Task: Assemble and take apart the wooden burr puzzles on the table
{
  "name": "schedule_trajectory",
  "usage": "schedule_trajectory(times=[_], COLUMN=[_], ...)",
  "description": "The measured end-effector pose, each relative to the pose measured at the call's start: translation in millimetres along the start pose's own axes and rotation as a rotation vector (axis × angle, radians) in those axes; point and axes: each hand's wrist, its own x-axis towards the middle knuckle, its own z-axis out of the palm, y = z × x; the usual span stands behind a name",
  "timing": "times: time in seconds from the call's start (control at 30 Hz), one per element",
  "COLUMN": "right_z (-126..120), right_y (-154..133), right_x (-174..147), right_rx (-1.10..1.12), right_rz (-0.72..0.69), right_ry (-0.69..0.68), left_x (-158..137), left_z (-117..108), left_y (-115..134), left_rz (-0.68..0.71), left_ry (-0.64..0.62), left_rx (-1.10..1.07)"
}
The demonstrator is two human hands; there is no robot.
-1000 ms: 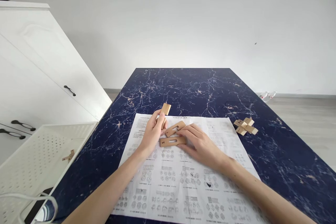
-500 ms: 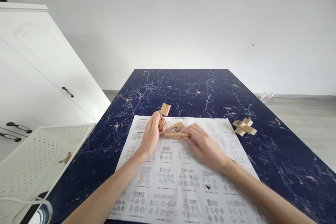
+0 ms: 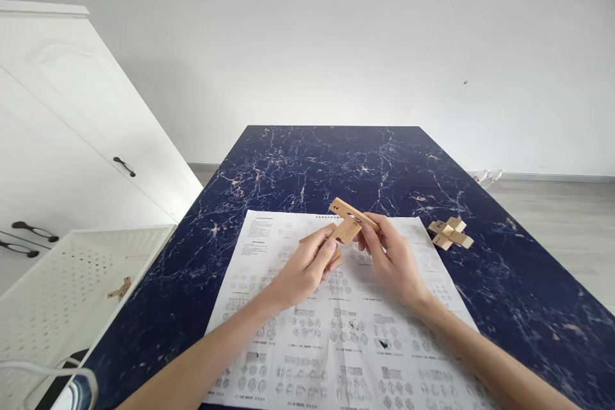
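Note:
My left hand is closed on a light wooden puzzle piece, pinched between thumb and fingers. Another wooden edge shows behind that hand; whether it is held too, I cannot tell. In the fingers of my right hand is a slotted wooden puzzle piece marked 2. The two pieces meet at an angle, roughly like a T, above the printed sheet. How far one sits inside the other's slot is unclear.
A wooden cross-shaped puzzle rests right of the sheet on the dark blue marbled table. On the left, a white perforated tray holds a small wooden piece. A white cable crosses the lower left, near a white cabinet.
The slotted piece has been lifted off the sheet by my right hand and brought against the piece in my left. My left hand has moved right, and its piece is now tilted.

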Motion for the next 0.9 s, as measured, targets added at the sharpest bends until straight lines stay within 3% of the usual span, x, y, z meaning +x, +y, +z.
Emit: schedule_trajectory(times=[0.4, 0.9], right_z=[0, -12], right_y=[2, 21], right_x=[-4, 1], right_rx=[-0.142, -0.305], right_rz=[-0.085, -0.425], right_ry=[0.003, -0.024], left_x=[3, 5], left_z=[-1, -8], left_y=[-6, -7], left_rz=[-0.007, -0.097], left_ry=[0.024, -0.028], left_rx=[-0.003, -0.104])
